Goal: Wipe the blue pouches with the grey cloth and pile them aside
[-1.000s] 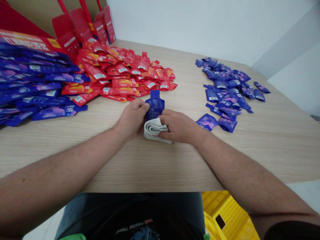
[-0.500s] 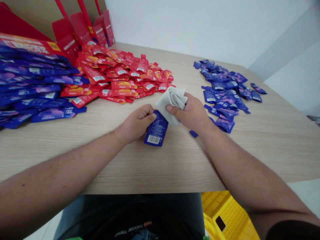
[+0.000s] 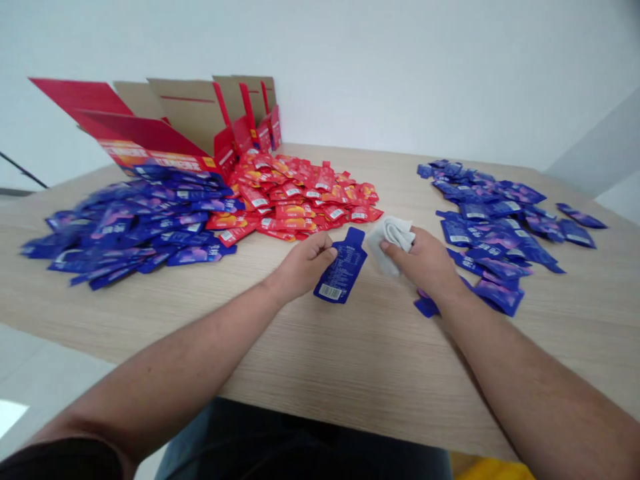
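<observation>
My left hand (image 3: pixel 301 265) pinches a blue pouch (image 3: pixel 341 275) by its left edge, label side up with a barcode at its near end, flat on the wooden table (image 3: pixel 350 360). My right hand (image 3: pixel 425 263) is closed on a crumpled white cloth (image 3: pixel 390 237), held just right of the pouch's spout end. Under my right wrist lies another blue pouch (image 3: pixel 427 307).
A pile of blue pouches (image 3: pixel 130 230) spreads at the left, red pouches (image 3: pixel 305 193) sit in the middle back, and more blue pouches (image 3: pixel 495 220) lie at the right. Open red and brown cartons (image 3: pixel 190 127) stand at the back left against the white wall.
The view has tilted up and swung left. The cloth, first low over the pouch's near end, has gone past its far end and off it to the right. My left hand keeps hold of the pouch.
</observation>
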Tool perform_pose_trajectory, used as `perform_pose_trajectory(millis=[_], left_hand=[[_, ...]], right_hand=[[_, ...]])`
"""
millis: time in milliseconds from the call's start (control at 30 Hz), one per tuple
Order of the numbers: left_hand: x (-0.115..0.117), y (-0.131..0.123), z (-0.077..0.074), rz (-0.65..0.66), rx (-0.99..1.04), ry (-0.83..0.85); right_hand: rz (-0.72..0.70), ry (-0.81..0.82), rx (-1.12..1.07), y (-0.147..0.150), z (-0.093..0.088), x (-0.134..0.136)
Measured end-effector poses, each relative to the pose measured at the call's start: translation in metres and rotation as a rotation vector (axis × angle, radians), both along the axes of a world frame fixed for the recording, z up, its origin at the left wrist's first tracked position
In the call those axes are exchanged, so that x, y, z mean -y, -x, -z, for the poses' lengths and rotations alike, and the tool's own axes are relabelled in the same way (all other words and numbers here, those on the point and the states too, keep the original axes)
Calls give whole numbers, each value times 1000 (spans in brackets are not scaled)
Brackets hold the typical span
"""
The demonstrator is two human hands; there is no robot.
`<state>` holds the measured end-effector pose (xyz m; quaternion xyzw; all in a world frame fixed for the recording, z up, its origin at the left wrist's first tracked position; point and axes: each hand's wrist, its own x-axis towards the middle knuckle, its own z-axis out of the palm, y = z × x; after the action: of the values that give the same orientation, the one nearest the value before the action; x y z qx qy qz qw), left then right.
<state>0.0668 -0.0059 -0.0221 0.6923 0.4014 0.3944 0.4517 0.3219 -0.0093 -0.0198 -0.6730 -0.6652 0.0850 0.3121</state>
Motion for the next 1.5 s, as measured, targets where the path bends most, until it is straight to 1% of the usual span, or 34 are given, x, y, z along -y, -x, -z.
perform_pose_trajectory(millis=[100,200,300,433,467,533,600,667,700,767,833,933,1033,1100,1167,1267,1333,1433,1500], left_hand=[[-10,18,-21,-110,-105,-185],[-21,45,-40,-207,-268,-337],[-35,83,-57,-317,-516,-471],[-57,140,-82,-538,-812,-582],[-64,153,-88,-584,-842,-618],[-81,178,-97,-615,-833,-656],[-99,198,-99,-535,-769,-682],[-116,212,-94,-427,-736,-641],[-123,217,-90,-399,-735,-609],[-132,223,-79,-419,-738,-567],[-136,222,-70,-499,-743,-577],[-130,207,-63,-577,-813,-664],[-113,176,-61,-536,-934,-773],[-96,147,-58,-446,-952,-821],[-78,112,-51,-327,-895,-823],[-49,54,-35,-125,-769,-737],[-29,14,-25,56,-736,-652],[-4,-43,-17,304,-738,-583],[8,-76,-14,387,-741,-561]], right_hand=[[-9,58,19,4,0,2],[-9,96,49,5,0,1],[2,104,97,5,2,0],[6,114,146,5,5,-1],[2,119,151,5,6,-2],[-6,121,152,5,8,-2],[-16,98,148,6,11,-2],[-44,63,141,6,14,-1],[-65,47,137,6,15,-1],[-101,29,130,6,16,0],[-105,23,128,6,15,0],[-80,21,127,5,14,-1],[-42,20,92,3,10,-2],[-8,3,45,-2,6,-3],[13,-48,-13,-9,2,-6],[17,-184,-112,-26,-2,-12],[66,-242,-163,-40,-2,-18],[140,-278,-209,-55,-2,-23],[174,-299,-225,-60,-3,-25]])
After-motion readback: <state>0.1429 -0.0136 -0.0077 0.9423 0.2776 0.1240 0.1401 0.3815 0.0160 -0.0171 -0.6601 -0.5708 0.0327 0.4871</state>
